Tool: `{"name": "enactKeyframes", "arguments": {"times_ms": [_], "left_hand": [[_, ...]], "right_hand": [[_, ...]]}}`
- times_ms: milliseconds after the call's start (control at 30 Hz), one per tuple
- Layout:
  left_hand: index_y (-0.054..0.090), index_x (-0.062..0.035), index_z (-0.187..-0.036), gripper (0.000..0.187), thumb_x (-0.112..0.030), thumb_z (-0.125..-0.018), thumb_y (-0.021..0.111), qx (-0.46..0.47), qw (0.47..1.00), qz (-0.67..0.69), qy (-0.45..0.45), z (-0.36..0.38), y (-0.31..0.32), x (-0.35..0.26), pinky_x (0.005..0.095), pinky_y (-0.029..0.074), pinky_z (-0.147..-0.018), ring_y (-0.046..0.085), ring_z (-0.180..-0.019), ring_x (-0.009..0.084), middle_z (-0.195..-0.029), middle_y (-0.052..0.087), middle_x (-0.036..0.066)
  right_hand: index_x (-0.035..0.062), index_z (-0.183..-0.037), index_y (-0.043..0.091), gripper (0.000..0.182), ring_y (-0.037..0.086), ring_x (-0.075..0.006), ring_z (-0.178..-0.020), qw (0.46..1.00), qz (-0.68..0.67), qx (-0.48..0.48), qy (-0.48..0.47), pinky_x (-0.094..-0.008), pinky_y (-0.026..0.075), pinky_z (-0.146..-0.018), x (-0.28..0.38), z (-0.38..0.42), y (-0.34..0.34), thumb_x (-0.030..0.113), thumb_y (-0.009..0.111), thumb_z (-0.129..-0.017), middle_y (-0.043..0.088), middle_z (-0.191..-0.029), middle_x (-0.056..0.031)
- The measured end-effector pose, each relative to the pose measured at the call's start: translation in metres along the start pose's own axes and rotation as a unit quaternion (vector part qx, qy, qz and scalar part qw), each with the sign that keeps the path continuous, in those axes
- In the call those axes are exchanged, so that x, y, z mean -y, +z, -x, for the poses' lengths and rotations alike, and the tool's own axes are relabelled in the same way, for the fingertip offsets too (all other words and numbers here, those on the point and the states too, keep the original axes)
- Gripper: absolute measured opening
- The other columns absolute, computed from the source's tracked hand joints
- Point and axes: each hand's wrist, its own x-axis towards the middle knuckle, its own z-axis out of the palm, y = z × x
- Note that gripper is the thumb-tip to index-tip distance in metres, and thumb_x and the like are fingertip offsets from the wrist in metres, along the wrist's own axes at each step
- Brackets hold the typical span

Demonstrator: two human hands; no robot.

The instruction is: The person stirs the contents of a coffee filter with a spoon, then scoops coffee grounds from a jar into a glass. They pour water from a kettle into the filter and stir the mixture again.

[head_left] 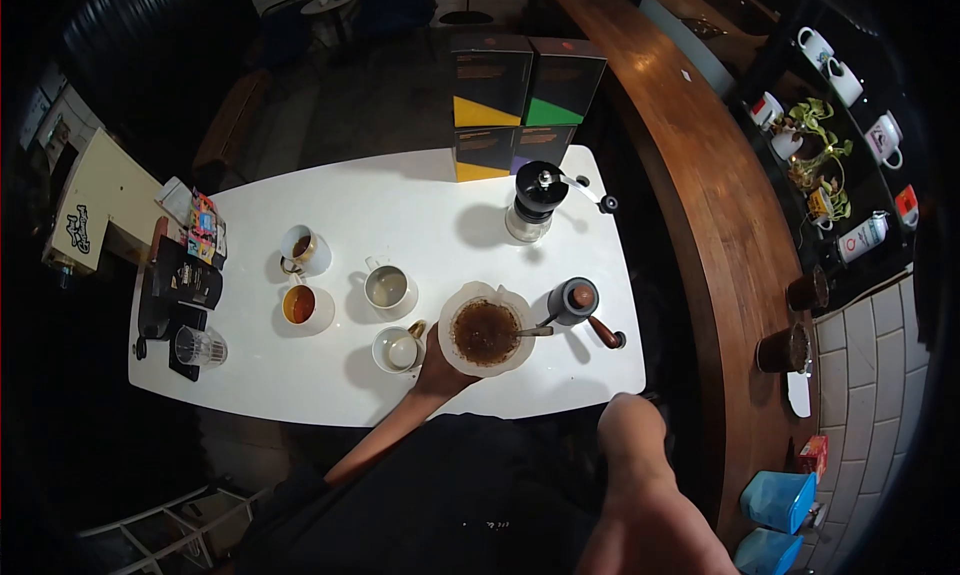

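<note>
My left hand [438, 372] grips the near-left side of a white paper-filter dripper [486, 330] filled with wet, dark coffee grounds, over the front of the white table [400, 210]. A small dark gooseneck kettle [574, 301] with a wooden handle stands just right of the dripper, its spout pointing at the rim; no hand is on it. Only my right arm [640, 475] shows, bent at the lower right, and its hand is out of the picture.
Left of the dripper stand several cups: one with a gold handle [400, 350], a grey mug [388, 288], one with amber liquid [303, 306]. A hand grinder [534, 202] and stacked boxes [524, 100] sit at the back. A curved wooden counter [720, 225] runs along the right.
</note>
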Motion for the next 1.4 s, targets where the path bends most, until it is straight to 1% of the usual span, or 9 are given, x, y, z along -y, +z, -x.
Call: {"name": "enactKeyframes", "arguments": {"times_ms": [67,100,133,167,200,267,467,1067,1400], "left_hand": [[0.059,-0.0002,-0.128,0.067,-0.012,-0.071,0.092,-0.005,0.999,-0.034,0.014,-0.008,0.001,-0.001,0.0365,0.056,-0.095,0.070,-0.109,0.0224,-0.119,0.071,0.012],[0.059,-0.0001,-0.128,0.067,-0.012,-0.071,0.092,-0.010,0.998,-0.051,0.019,-0.011,0.002,-0.002,0.0365,0.056,-0.095,0.070,-0.109,0.0222,-0.119,0.071,0.012],[0.059,0.0000,-0.128,0.067,-0.012,-0.072,0.092,-0.013,0.998,-0.065,0.017,-0.009,0.005,-0.002,0.0364,0.056,-0.095,0.070,-0.109,0.0220,-0.119,0.071,0.012],[0.059,0.0000,-0.128,0.067,-0.013,-0.072,0.092,-0.015,0.997,-0.079,0.010,-0.002,0.008,-0.002,0.0363,0.056,-0.095,0.070,-0.109,0.0217,-0.119,0.071,0.012],[0.060,-0.0001,-0.128,0.066,-0.013,-0.072,0.092,-0.031,0.999,-0.044,0.004,0.002,0.011,0.005,0.0363,0.056,-0.095,0.070,-0.109,0.0217,-0.118,0.071,0.011],[0.060,-0.0005,-0.126,0.063,-0.014,-0.073,0.091,-0.032,0.997,-0.066,0.016,0.001,0.009,0.006,0.0363,0.056,-0.093,0.070,-0.106,0.0222,-0.116,0.071,0.011],[0.059,-0.0008,-0.127,0.064,-0.014,-0.073,0.092,-0.043,0.999,0.003,-0.001,0.006,0.010,0.008,0.0371,0.056,-0.092,0.071,-0.105,0.0237,-0.117,0.071,0.012],[0.062,-0.0019,-0.124,0.059,-0.012,-0.073,0.090,-0.062,0.997,0.039,-0.011,0.005,0.009,0.003,0.0362,0.058,-0.090,0.072,-0.104,0.0224,-0.114,0.072,0.011],[0.064,-0.0018,-0.123,0.059,-0.017,-0.073,0.091,-0.015,0.989,-0.144,0.036,0.001,0.002,-0.005,0.0370,0.058,-0.090,0.072,-0.104,0.0222,-0.113,0.073,0.011]], "right_hand": [[0.0060,-0.102,0.059,0.018,0.054,-0.0280,-0.096,0.998,-0.023,0.051,0.032,-0.0460,0.043,-0.082,0.000,0.021,-0.001,0.021,0.066,-0.095,0.055,-0.099,-0.0130],[0.0188,-0.090,0.065,0.035,0.056,-0.0243,-0.088,0.994,0.102,0.006,0.030,-0.0351,0.044,-0.084,0.011,0.041,-0.027,0.048,0.049,-0.100,0.056,-0.095,-0.0018],[0.0192,-0.093,0.065,0.036,0.056,-0.0277,-0.089,0.989,0.046,0.035,0.137,-0.0428,0.047,-0.085,0.023,0.068,-0.037,0.047,0.045,-0.102,0.056,-0.100,-0.0051],[0.0120,-0.096,0.059,0.018,0.058,-0.0237,-0.090,0.933,0.113,0.239,0.245,-0.0411,0.050,-0.077,0.022,0.061,-0.049,0.029,0.064,-0.094,0.055,-0.100,-0.0041],[0.0065,-0.092,0.058,0.045,0.057,-0.0312,-0.095,0.878,0.220,0.316,0.284,-0.0481,0.049,-0.085,0.029,0.082,-0.066,0.047,0.042,-0.104,0.053,-0.106,-0.0162],[0.0016,-0.091,0.055,0.047,0.057,-0.0308,-0.088,0.737,0.155,0.435,0.494,-0.0413,0.045,-0.074,0.031,0.092,-0.076,0.047,0.047,-0.102,0.055,-0.092,-0.0186],[0.0007,-0.095,0.052,0.028,0.051,-0.0277,-0.071,0.463,0.072,0.507,0.723,-0.0367,0.043,-0.063,0.081,0.132,-0.113,0.023,0.070,-0.093,0.052,-0.084,-0.0115],[-0.0007,-0.091,0.063,0.018,0.058,-0.0313,-0.085,0.506,-0.005,0.617,0.602,-0.0425,0.049,-0.074,0.071,0.145,-0.070,0.008,0.077,-0.085,0.056,-0.090,-0.0122],[-0.0003,-0.088,0.061,0.019,0.056,-0.0333,-0.082,0.529,0.003,0.600,0.600,-0.0423,0.047,-0.070,0.073,0.138,-0.075,0.001,0.078,-0.081,0.053,-0.089,-0.0136]]}}
